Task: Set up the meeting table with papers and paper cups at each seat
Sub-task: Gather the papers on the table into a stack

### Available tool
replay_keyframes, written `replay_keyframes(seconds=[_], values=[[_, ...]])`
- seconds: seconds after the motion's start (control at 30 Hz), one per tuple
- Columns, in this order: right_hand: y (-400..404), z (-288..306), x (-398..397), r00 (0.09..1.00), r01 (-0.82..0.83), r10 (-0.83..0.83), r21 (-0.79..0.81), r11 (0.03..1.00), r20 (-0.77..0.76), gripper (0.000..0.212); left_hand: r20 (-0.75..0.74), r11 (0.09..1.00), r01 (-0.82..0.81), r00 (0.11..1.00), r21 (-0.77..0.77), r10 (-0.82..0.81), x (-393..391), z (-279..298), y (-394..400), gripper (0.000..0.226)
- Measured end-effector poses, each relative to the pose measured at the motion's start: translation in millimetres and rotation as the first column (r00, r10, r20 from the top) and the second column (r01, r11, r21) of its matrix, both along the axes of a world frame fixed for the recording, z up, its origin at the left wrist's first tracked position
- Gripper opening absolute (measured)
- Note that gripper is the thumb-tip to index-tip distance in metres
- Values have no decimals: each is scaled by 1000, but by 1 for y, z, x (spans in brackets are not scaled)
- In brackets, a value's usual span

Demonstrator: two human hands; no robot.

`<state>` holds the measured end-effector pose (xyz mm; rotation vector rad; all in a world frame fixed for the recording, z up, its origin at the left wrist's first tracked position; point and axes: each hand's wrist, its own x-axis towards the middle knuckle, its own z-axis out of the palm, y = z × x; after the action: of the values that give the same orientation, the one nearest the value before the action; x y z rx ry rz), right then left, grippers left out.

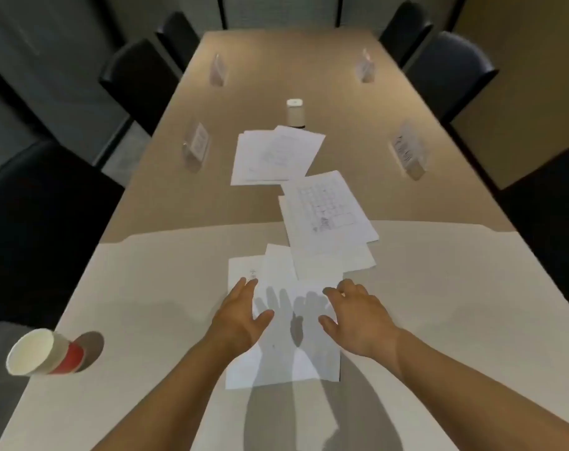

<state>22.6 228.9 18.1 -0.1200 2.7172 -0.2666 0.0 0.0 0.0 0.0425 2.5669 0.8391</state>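
Both hands, left (241, 315) and right (358, 320), spread and empty over the nearest papers (286, 353) at bench (146, 304) centre; cup stack (45, 351) lies tipped at the left edge; risk: overlapping sheets drag along, cups roll off.

Nothing legible before me: print on the papers (328, 206) and dark marks on the name cards (406, 151) are too blurred for me to read.
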Motion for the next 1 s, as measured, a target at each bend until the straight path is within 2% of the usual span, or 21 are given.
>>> replay_keyframes(seconds=[0.13, 0.33, 0.5, 0.67, 0.77, 0.93, 1.0], values=[[6, -32, -14, 981, -68, 63, 22, 997, 181, 68, 143, 986, -167, 976, 0, 165, 3, -19, 0, 75], [5, -84, -27, 954, -38, 34, 7, 999, 298, 72, 277, 944, -331, 906, -11, 320, -15, -50, -11, 75], [0, -105, -24, 949, -18, 13, 13, 1000, 314, 69, 312, 904, -422, 851, -68, 421, -31, -68, -13, 68], [-14, -112, -18, 961, -97, 93, -1, 995, 261, 67, 307, 866, -499, 826, 10, 473, -38, -81, -9, 74], [-23, -113, -18, 959, -131, 133, -27, 991, 251, 67, 282, 811, -582, 790, 67, 544, -40, -88, -12, 65], [-30, -112, -22, 954, -167, 180, -71, 983, 241, 66, 344, 647, -748, 652, 150, 675, -46, -92, -18, 26], [-30, -108, -27, 955, -181, 197, -89, 979, 222, 63, 363, 632, -759, 639, 156, 678, -48, -92, -18, 24]])
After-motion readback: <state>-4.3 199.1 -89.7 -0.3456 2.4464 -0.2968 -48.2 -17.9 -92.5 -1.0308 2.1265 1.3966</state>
